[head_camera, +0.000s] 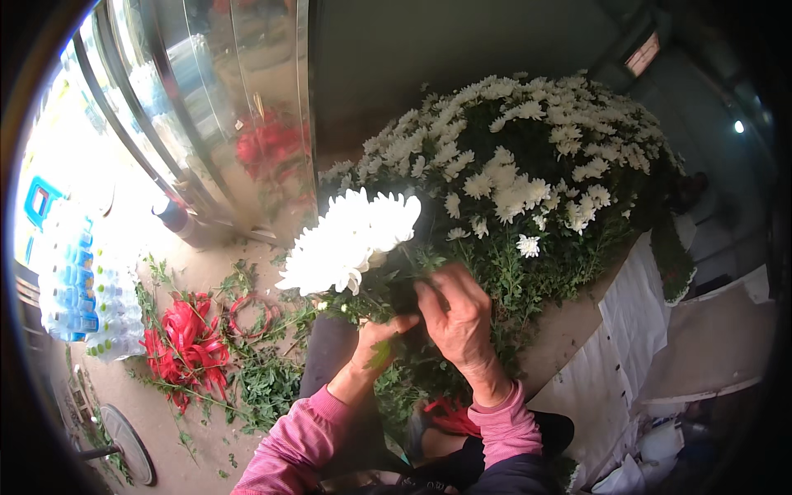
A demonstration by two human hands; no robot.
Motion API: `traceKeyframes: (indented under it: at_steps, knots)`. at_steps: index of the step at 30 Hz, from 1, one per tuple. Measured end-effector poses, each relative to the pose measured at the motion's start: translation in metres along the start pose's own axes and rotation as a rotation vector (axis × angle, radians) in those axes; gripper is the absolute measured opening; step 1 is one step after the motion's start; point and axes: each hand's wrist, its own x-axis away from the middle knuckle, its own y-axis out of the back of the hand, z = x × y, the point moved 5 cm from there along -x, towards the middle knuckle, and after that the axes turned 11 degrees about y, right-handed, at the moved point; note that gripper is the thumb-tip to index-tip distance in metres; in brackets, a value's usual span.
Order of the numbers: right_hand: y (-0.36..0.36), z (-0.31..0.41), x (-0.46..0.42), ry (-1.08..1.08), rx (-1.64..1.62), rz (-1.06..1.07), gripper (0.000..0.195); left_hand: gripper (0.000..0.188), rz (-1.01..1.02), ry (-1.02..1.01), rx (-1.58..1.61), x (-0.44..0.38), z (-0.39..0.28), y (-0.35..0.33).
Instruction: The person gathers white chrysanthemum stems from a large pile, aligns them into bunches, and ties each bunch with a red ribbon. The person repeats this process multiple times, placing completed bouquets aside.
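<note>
A bunch of white chrysanthemums (349, 241) with green leaves is held up in front of me, its blooms brightly lit and pointing up and left. My left hand (374, 343) is closed round the stems below the blooms. On the right side of the bunch, my right hand (455, 312) has its fingers curled at the leaves; its fingertips and what they may pinch are hidden. Behind the hands rises a large heap of cut white chrysanthemums (507, 185) with leafy stems. Red plastic ribbon (185, 346) lies on the floor to the left, beside loose green trimmings (266, 383).
Packs of bottled water (74, 291) stand at the left. Near them are a shiny metal door (266, 93), a blue plastic stool (42, 201) and a round metal base (127, 442). White sheeting (588, 383) and cardboard (711, 340) lie at the right. More red ribbon (451, 417) is by my feet.
</note>
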Motion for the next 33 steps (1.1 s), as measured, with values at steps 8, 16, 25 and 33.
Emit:
traceKeyframes:
  at_steps: [8, 16, 25, 33]
  knots:
    - [0.011, 0.022, 0.01, 0.064, 0.168, 0.122, 0.011, 0.03, -0.009, -0.047, -0.134, -0.003, 0.012, -0.012]
    - [0.076, 0.003, 0.07, -0.154, -0.065, 0.002, 0.078, 0.023, 0.228, -0.224, -0.006, 0.015, -0.114, -0.078]
    - [0.117, -0.041, 0.196, -0.524, -0.187, -0.243, 0.071, 0.05, 0.233, -0.705, -1.144, 0.126, -0.339, -0.202]
    - [0.069, 0.006, 0.157, -0.381, -0.557, -0.327, 0.086, 0.071, 0.182, -0.346, -2.189, 0.219, -0.306, -0.29]
